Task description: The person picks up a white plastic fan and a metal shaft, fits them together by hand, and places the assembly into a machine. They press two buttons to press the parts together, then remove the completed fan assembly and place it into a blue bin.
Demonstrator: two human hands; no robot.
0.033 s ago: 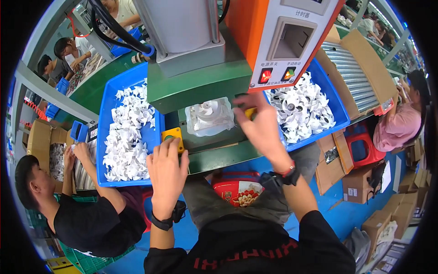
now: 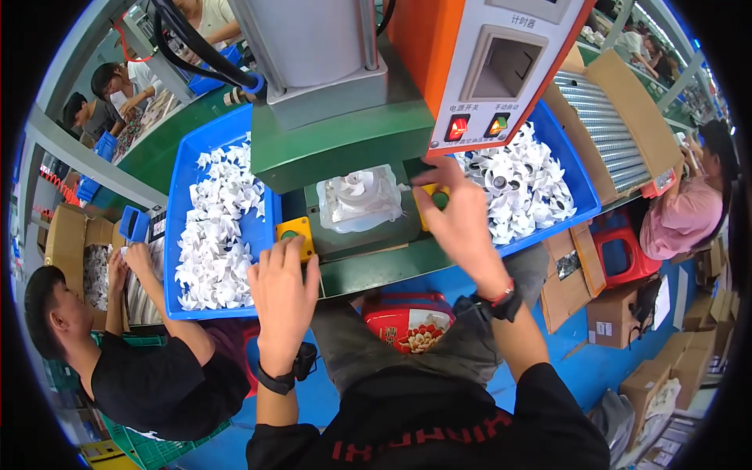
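My left hand point(image 2: 282, 294) has its fingers extended at the near edge of the left yellow button box point(image 2: 304, 232), which carries a green button; whether the fingertips press on it I cannot tell. My right hand point(image 2: 464, 231) hovers by the right yellow button box point(image 2: 425, 210), fingers bent and apart, nothing in them. Its green button point(image 2: 440, 200) shows between thumb and fingers. Between the hands a white finned impeller point(image 2: 358, 185) sits in a pale, cloudy fixture point(image 2: 338, 216) on the green press bed. Above and behind it is the press's green head point(image 2: 341, 149).
Blue trays of white impellers flank the press: the left tray point(image 2: 267, 227) and the right tray point(image 2: 589, 205). An orange control box point(image 2: 415, 47) with lit switches overhangs on the right. An open carton point(image 2: 638, 102) holds metal rods. A co-worker point(image 2: 149, 376) sits close at left.
My right hand has shifted slightly right and down, uncovering the right box's green button. My left hand has moved slightly left. The impeller stays in its fixture.
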